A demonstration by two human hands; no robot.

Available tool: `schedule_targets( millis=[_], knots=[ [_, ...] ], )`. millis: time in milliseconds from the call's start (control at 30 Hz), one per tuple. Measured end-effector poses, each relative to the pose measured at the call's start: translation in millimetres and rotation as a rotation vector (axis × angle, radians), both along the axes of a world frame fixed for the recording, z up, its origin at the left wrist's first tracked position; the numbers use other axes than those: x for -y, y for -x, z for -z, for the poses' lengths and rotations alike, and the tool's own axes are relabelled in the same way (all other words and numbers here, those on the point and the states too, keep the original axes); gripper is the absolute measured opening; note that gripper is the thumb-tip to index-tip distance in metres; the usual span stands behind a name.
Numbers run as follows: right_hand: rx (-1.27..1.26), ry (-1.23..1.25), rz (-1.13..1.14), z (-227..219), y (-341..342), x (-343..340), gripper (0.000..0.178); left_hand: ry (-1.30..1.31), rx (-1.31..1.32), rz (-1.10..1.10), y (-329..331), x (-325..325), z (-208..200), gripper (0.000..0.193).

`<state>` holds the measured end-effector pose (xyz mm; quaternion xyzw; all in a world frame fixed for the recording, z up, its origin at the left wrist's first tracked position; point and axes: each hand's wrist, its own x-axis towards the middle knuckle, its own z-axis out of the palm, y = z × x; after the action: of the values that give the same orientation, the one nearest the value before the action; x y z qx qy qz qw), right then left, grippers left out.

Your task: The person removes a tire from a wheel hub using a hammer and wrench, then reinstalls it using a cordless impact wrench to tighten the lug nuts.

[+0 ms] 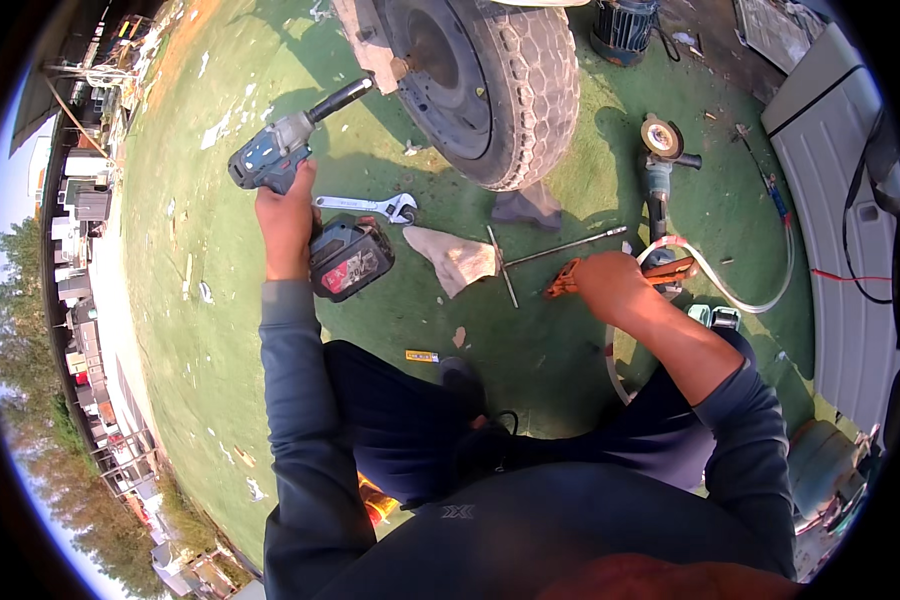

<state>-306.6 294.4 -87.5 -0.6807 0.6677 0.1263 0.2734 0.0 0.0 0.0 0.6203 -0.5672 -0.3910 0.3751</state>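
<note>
Cordless impact wrench [282, 145] left of the wheel [473, 110], socket [342, 98] pointing toward it.
Left hand [287, 228] wraps its handle, socket ahead and rightward; right hand [612, 287] grips an orange hand tool [564, 280].

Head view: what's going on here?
The left hand grips a cordless impact wrench, its socket end pointing toward a wheel; contact is unclear. The right hand holds an orange hand tool, partly hidden. An adjustable wrench and angle grinder are on the green ground, neither in hand.
</note>
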Motion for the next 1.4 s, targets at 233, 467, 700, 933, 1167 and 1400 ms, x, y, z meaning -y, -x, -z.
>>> schedule_targets(
  millis=[233, 467, 700, 933, 1167, 1400],
  knots=[
    [-0.004, -0.037, -0.007, -4.9, 6.6, -6.7, 0.012, -0.062, -0.029, 0.006, 3.8, -10.2, -1.7, 0.041],
    [0.014, -0.070, -0.014, -7.7, 14.4, 0.5, 0.017, -0.070, 0.012, -0.062, -33.4, 8.7, 5.1, 0.041],
    [0.094, -0.050, 0.027, -10.2, 25.3, -1.9, 0.015, -0.363, 0.107, -0.138, -115.5, 22.5, 96.1, 0.040],
    [0.493, 0.005, 0.235, -42.4, -14.1, -13.8, 0.023, -0.542, 0.644, 0.170, -172.6, 31.7, 168.4, 0.051],
    [0.542, 0.288, 0.129, -204.3, -54.4, 35.6, 0.028, -0.332, 0.559, 0.508, -37.1, -1.6, 29.5, 0.062],
    [-0.126, 0.630, -0.239, -306.3, -95.1, 204.6, 0.019, 0.235, 0.123, 0.509, 89.2, -106.9, 37.3, 0.071]
  ],
)
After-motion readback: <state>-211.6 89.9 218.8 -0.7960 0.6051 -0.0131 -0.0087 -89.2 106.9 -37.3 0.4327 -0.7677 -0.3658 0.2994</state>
